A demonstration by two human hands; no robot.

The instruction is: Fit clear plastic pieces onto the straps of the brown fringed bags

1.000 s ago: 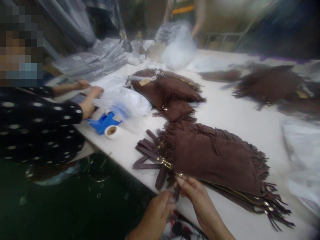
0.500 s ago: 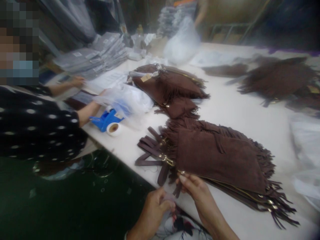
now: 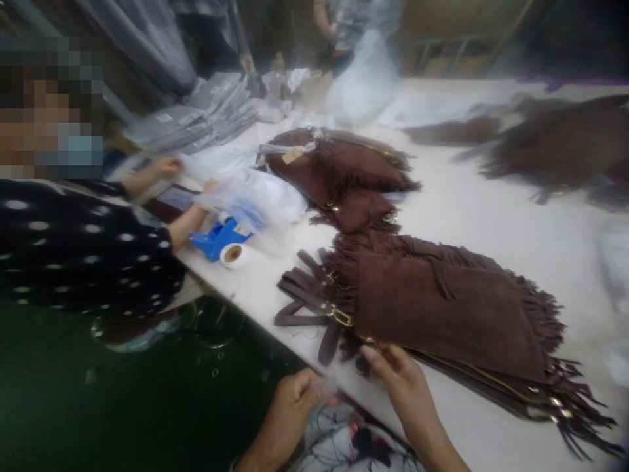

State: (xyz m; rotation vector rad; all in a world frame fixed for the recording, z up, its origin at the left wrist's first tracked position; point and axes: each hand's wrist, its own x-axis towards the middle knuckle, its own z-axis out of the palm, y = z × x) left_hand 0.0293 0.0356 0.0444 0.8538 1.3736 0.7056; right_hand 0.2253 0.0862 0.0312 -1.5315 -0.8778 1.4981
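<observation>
A brown fringed suede bag lies on top of a stack of similar bags near the table's front edge. Its straps and gold buckles point to the left. My right hand is at the bag's near left corner, thumb and fingers closed on a dark zipper pull by the gold zipper end. Just left of it, off the table edge, my left hand pinches a small translucent strip, perhaps plastic. The strip's far end is blurred.
At left, a co-worker in a dotted sleeve handles clear plastic beside a blue tape dispenser and tape roll. More brown bags lie beyond. Grey packed stacks and a white plastic bag are farther back.
My left hand has drawn away to the left, widening the gap to my right hand. My right hand stays at the bag's corner. The view has shifted slightly left.
</observation>
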